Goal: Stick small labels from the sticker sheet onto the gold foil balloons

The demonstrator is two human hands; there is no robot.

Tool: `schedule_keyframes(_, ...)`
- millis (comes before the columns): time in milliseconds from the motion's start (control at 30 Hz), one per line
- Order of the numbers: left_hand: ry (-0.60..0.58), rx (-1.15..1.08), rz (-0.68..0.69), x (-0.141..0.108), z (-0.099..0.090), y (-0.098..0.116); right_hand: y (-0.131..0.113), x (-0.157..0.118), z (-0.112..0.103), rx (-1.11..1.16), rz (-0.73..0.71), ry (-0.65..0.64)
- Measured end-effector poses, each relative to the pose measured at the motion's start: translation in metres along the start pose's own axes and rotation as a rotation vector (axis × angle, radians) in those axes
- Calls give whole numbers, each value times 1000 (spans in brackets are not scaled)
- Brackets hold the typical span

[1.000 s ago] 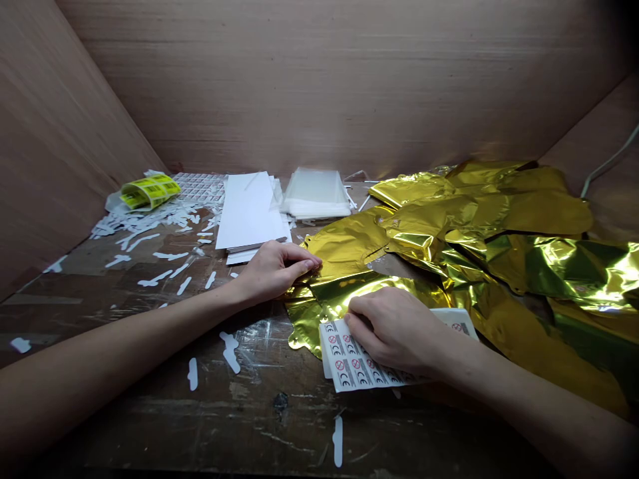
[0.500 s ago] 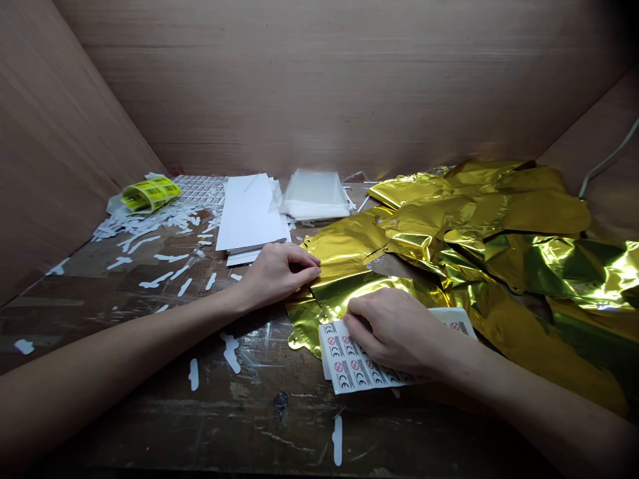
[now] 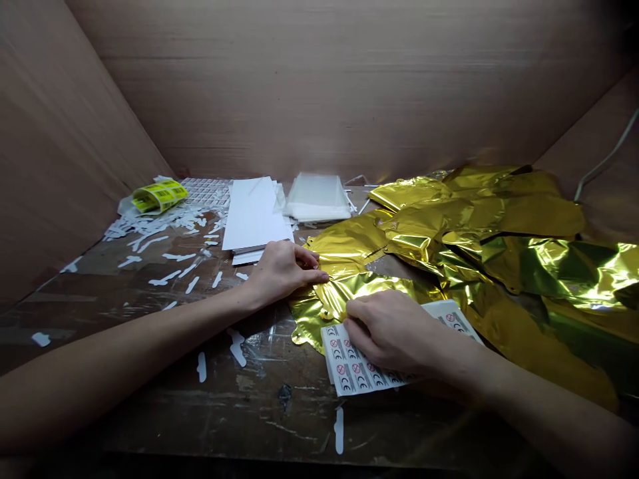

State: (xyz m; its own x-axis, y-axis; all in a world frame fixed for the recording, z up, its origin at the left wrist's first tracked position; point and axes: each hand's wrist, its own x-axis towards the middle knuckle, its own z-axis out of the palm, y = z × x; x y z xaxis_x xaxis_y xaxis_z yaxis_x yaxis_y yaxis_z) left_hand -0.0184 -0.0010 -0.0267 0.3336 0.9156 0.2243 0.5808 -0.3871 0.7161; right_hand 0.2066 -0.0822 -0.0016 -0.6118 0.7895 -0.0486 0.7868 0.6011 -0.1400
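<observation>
Left hand: my view has the left hand [image 3: 284, 271] at the edge of a crinkled gold foil balloon [image 3: 372, 285], fingertips [image 3: 319, 275] closed on the foil, looks like a pinch.

Right hand: the right hand [image 3: 394, 332] is curled over a white printed label sheet [image 3: 349, 366] with red prohibition symbols and CE marks, fingers clenched on it. It can't be told whether one label is being lifted.

Things: the label sheet lies on the gold foil balloon, just below the left hand. More crumpled gold foil balloons [image 3: 529, 219] are heaped to the right.

Risk: my read is that a hard pinch could crease or tear the thin foil. A quick pull could also slide the slippery sheet off the foil, or drag the heap along.

Surface: a scarred, paint-marked wooden workbench [image 3: 150, 412], scattered with white peeled backing strips [image 3: 174, 256]. Further back are a stack of white paper sheets [image 3: 252, 213], a stack of clear plastic bags [image 3: 317, 198] and a curled yellow label strip [image 3: 158, 197].

Room: brown plywood walls [image 3: 319, 86] box the bench in, and a white cable [image 3: 606, 156] runs along the right corner.
</observation>
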Motion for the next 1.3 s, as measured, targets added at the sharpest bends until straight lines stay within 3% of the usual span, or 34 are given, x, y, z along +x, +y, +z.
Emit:
schedule_keyframes(267,76,91,-24,14,-3,-8,-6,-1,1,-37,-13,9)
schedule_keyframes(400,151,119,73,12,-3,-10,-6,-1,1,-29,-24,24)
schedule_keyframes(500,207,59,229,0,-4,1,-3,-1,4,21,-45,87)
schedule_keyframes(600,47,-40,315,-15,-5,19,2,4,10,91,8,221)
schedule_keyframes(700,-140,-101,214,-20,-6,32,9,16,8,103,30,362)
schedule_keyframes(767,-201,-205,158,-15,-10,31,13,24,-6,53,-62,474)
schedule_keyframes(833,-124,-376,102,-4,-16,22,17,25,-26,-36,-161,657)
schedule_keyframes(900,99,-534,23,8,-23,11,17,19,-43,-123,-199,816)
schedule_keyframes(967,307,-635,-30,17,-29,0,13,8,-46,-153,-196,761)
schedule_keyframes(1067,460,-700,-18,23,-34,-6,7,-9,-21,-128,-164,397)
schedule_keyframes(1100,482,-703,-2,23,-34,-6,5,-13,-8,-132,-148,328)
schedule_keyframes(1200,476,-704,19,23,-32,-3,2,-22,26,-199,-157,313)
schedule_keyframes(1300,435,-713,19,21,-28,0,-2,-25,42,-356,-200,345)
